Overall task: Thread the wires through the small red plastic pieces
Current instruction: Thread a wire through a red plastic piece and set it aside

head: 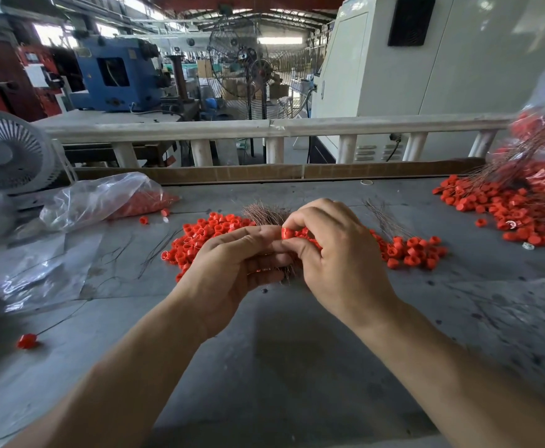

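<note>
A small red plastic piece (286,233), a stubby ring-shaped cap, sits pinched between the fingertips of the right hand (335,257), just above the middle of the grey desk (297,350). The left hand (232,270) meets it there, fingers curled around a bundle of thin coppery wires (266,215) whose frayed ends fan out on the far side of the knuckles. Whether a wire is already through the piece is hidden by the fingers.

Under and behind the hands lies a loose heap of red pieces (206,231), glossy and round, spreading left; a smaller cluster (410,250) with wires standing out of it lies to the right. Far right, a clear plastic bag (542,143) spills a large pile of red pieces with wires in them (507,205) onto the desk. On the left a crumpled clear bag (103,198) holds more red pieces, with flat plastic sheeting (38,270) near it. One piece on a wire (27,341) lies alone at the near left. A small grey fan (6,153) stands at the far left edge, and a strip of brown cardboard (264,173) runs along the desk's far side.
</note>
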Action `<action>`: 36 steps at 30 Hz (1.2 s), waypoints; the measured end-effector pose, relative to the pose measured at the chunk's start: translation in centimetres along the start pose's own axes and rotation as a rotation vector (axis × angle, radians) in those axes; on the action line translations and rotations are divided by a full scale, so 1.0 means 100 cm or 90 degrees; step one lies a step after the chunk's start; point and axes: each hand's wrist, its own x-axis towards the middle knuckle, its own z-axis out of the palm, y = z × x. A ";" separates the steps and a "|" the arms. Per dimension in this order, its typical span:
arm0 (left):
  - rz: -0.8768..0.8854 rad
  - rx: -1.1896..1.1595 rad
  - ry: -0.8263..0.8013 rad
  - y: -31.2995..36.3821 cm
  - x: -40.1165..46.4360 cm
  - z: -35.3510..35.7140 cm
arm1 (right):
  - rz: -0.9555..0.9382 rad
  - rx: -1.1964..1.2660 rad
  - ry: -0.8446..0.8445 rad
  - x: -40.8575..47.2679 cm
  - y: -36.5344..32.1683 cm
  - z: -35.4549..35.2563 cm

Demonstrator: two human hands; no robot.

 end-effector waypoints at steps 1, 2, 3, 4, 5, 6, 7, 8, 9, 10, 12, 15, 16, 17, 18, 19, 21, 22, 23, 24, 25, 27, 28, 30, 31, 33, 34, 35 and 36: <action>0.000 0.005 0.000 0.000 0.000 0.000 | 0.000 0.003 0.002 0.000 0.001 0.000; 0.000 0.010 0.000 0.001 -0.001 0.000 | -0.001 0.006 0.004 0.001 0.001 -0.001; -0.001 0.015 -0.002 0.001 -0.001 0.000 | -0.002 0.010 0.006 0.001 0.002 -0.001; -0.003 0.020 -0.006 0.001 -0.001 0.001 | -0.004 0.013 0.007 0.002 0.002 -0.001; -0.003 0.027 -0.011 0.001 -0.001 0.001 | -0.006 0.016 0.009 0.002 0.002 -0.002; -0.002 0.033 -0.018 0.001 -0.001 0.002 | -0.011 0.018 0.012 0.002 0.001 -0.002; 0.001 0.039 -0.026 0.000 -0.002 0.002 | -0.016 0.020 0.016 0.003 0.001 -0.002; 0.004 0.041 -0.032 0.001 -0.002 0.003 | -0.021 0.021 0.020 0.003 0.001 -0.003; 0.007 0.040 -0.037 0.001 -0.002 0.003 | -0.027 0.022 0.023 0.003 0.000 -0.003; 0.010 0.035 -0.042 0.001 -0.002 0.002 | -0.034 0.023 0.024 0.003 0.000 -0.003; 0.019 0.026 -0.046 0.002 -0.002 0.002 | -0.050 0.023 0.016 0.004 0.001 -0.002; 0.029 0.024 -0.023 0.001 -0.002 0.000 | -0.045 0.015 0.015 0.005 0.001 -0.003; 0.030 0.022 -0.013 0.001 -0.002 0.000 | -0.037 0.010 0.014 0.004 0.001 -0.003; 0.032 0.018 -0.005 0.001 -0.002 -0.001 | -0.032 0.004 0.004 0.003 0.000 -0.003; 0.037 0.016 0.004 0.001 -0.002 -0.001 | -0.029 0.002 -0.012 0.002 -0.001 -0.003; 0.043 0.017 0.013 0.000 -0.001 -0.002 | -0.027 0.004 -0.029 0.001 -0.002 -0.003; 0.057 0.028 0.035 -0.001 0.000 -0.003 | -0.020 0.021 -0.059 0.000 -0.001 -0.002; 0.064 0.037 0.043 -0.001 0.000 -0.003 | -0.015 0.032 -0.070 0.000 0.000 -0.003; 0.068 0.043 0.048 -0.001 0.000 -0.003 | -0.010 0.042 -0.078 0.001 0.000 -0.003; 0.069 0.045 0.049 -0.002 0.001 -0.003 | -0.006 0.051 -0.082 0.001 0.001 -0.003; 0.067 0.044 0.048 -0.002 0.001 -0.003 | -0.001 0.059 -0.082 0.001 0.002 -0.003; 0.066 0.034 0.044 -0.002 0.000 -0.003 | 0.004 0.077 -0.073 0.001 0.004 -0.002; 0.064 0.031 0.042 -0.002 0.000 -0.003 | 0.007 0.087 -0.066 0.001 0.004 -0.001; 0.063 0.027 0.040 -0.002 -0.001 -0.002 | 0.012 0.108 -0.051 0.000 0.004 0.002; 0.064 0.025 0.041 -0.002 -0.001 -0.002 | 0.016 0.122 -0.046 0.000 0.004 0.003; 0.071 0.022 0.049 -0.002 -0.001 -0.002 | 0.039 0.168 -0.038 -0.001 0.003 0.004; 0.076 0.024 0.053 -0.001 0.000 -0.003 | 0.050 0.191 -0.034 -0.001 0.004 0.004; 0.080 0.026 0.058 -0.001 0.000 -0.004 | 0.055 0.206 -0.033 -0.001 0.004 0.005; 0.084 0.028 0.062 -0.001 0.001 -0.004 | 0.057 0.210 -0.033 -0.002 0.005 0.005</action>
